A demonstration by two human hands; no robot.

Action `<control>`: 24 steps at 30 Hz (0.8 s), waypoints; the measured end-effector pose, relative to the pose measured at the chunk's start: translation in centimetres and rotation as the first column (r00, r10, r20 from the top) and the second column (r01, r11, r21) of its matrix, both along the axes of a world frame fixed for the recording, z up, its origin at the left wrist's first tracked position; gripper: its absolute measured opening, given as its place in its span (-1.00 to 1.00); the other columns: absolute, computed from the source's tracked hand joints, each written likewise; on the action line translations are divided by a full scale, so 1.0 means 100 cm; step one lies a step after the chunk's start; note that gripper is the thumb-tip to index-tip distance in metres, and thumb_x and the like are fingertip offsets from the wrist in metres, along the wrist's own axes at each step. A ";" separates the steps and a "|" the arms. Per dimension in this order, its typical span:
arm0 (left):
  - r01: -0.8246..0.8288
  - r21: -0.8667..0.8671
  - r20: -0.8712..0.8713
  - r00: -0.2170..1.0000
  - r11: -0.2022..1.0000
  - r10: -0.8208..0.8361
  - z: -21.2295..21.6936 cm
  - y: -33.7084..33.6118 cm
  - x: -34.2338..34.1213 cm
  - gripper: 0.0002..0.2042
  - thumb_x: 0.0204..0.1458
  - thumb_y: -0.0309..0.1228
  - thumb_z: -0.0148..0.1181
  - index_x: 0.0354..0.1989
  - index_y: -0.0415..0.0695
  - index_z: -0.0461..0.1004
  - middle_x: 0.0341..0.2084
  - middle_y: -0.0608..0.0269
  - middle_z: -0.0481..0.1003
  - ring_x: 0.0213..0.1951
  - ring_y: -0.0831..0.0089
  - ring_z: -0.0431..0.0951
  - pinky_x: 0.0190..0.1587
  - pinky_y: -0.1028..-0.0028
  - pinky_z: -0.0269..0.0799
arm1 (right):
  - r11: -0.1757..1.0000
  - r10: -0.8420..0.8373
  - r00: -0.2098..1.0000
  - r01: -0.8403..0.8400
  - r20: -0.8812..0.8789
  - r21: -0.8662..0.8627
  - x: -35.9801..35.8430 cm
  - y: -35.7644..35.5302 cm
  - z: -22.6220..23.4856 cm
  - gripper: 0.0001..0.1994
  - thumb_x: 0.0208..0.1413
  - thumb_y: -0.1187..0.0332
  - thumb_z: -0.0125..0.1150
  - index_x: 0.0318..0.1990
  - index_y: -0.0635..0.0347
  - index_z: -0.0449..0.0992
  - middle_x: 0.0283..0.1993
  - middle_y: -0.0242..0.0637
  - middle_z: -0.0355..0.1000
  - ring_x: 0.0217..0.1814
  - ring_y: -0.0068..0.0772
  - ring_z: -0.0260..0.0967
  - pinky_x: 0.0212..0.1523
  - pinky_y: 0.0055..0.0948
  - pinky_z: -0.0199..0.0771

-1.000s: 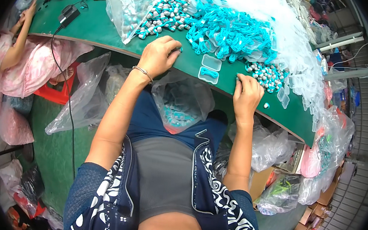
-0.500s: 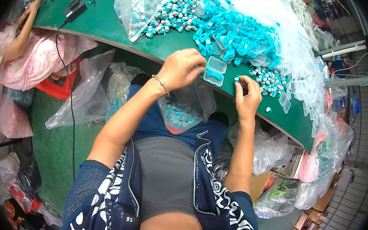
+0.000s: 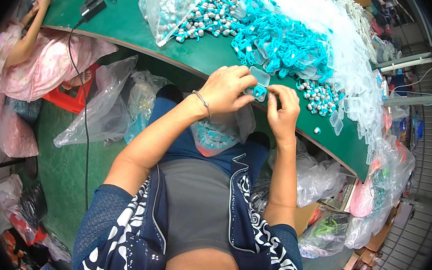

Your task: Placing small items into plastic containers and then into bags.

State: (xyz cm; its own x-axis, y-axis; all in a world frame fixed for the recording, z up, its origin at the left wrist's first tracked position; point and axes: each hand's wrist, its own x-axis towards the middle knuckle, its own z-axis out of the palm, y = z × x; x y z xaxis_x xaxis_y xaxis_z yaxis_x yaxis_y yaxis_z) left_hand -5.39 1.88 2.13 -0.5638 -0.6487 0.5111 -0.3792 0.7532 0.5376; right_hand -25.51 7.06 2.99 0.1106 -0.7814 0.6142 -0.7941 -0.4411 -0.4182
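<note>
A small clear plastic case (image 3: pixel 259 76) lies with its lid up at the table's front edge, a turquoise cord coiled in its lower half. My left hand (image 3: pixel 229 89), with a bracelet on its wrist, curls its fingers against the case's left side. My right hand (image 3: pixel 283 110) has its thumb and forefinger closed at the case's right edge; what they pinch, if anything, is hidden. Beyond the case spreads a heap of turquoise cord loops (image 3: pixel 283 40). Right of it is a small pile of turquoise-and-grey plug-like pieces (image 3: pixel 320 97), with one loose piece (image 3: pixel 317 130) nearer the edge.
More turquoise-and-grey pieces (image 3: pixel 211 13) spill by a clear bag (image 3: pixel 168 10) on the green table (image 3: pixel 118 23). Many clear plastic cases (image 3: pixel 356 88) are heaped at the right. A black adapter (image 3: pixel 92 7) trails its cable at the left. Another person's arm (image 3: pixel 29 36) rests there.
My right hand has moved left to the case from beside the small pile, where it pinched a turquoise-tipped piece. My left hand has shifted right and lowered onto the case's side.
</note>
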 end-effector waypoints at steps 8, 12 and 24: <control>0.004 -0.025 0.077 0.997 1.000 -0.002 -0.005 -0.004 -0.001 -0.57 -0.16 -0.32 0.42 -0.07 -0.08 0.48 -0.21 0.19 0.42 -0.13 0.16 0.48 -0.10 0.23 0.41 | 0.960 -0.205 0.955 0.239 -0.214 0.148 -0.003 -0.017 -0.014 -0.76 0.12 0.35 0.22 -0.05 0.08 0.55 -0.11 -0.31 0.48 0.03 -0.19 0.35 0.04 -0.10 0.22; 0.025 -0.031 0.079 0.997 0.999 -0.023 -0.006 -0.003 0.000 -0.56 -0.17 -0.33 0.43 -0.06 -0.09 0.47 -0.20 0.19 0.42 -0.13 0.16 0.48 -0.10 0.24 0.41 | 0.960 -0.150 0.980 0.175 -0.127 0.217 -0.010 -0.025 -0.018 -0.73 0.08 0.34 0.27 -0.04 0.09 0.55 -0.14 -0.30 0.48 -0.01 -0.20 0.37 0.02 -0.11 0.24; -0.037 -0.089 0.009 0.999 0.995 0.038 -0.011 -0.001 -0.002 -0.59 -0.05 -0.31 0.34 0.00 -0.09 0.46 -0.27 0.17 0.42 -0.21 0.12 0.50 -0.20 0.24 0.44 | 0.971 0.229 0.973 -0.230 0.025 0.071 0.001 -0.001 0.004 -0.73 -0.13 0.54 0.37 -0.19 0.27 0.55 -0.13 -0.10 0.50 -0.06 -0.07 0.46 -0.05 -0.24 0.48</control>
State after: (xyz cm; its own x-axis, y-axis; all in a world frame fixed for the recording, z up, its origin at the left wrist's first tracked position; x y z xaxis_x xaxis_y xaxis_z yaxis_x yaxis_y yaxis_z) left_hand -5.55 1.74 0.98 -0.5461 -0.6216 0.5615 -0.4134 0.7830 0.4648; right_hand -25.41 6.98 3.38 0.2826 -0.7792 0.5594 -0.6681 -0.5784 -0.4681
